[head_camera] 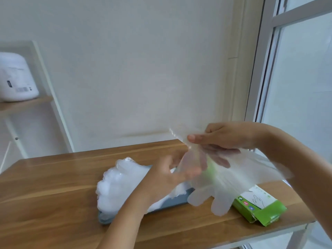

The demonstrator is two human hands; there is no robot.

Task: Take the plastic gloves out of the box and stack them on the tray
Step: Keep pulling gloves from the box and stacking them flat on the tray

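Clear thin-film plastic glove [224,184] hangs in the air at 3 o'clock of the grey-blue tray [172,203], over the green cardboard box [260,207]. Right hand [228,137] pinches its cuff; left hand [167,175] is blurred at the film and its grip cannot be told. Judged near weightless, limp and clingy: hold by the cuff edge and lay flat on the white glove stack [118,186].

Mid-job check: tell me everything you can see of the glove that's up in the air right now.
The glove is thin, clear, wrinkled plastic film, spread in the air above the table, finger parts hanging down. The right hand pinches its upper part. The blurred left hand is at its left edge; whether it grips cannot be told. The green box shows through it.
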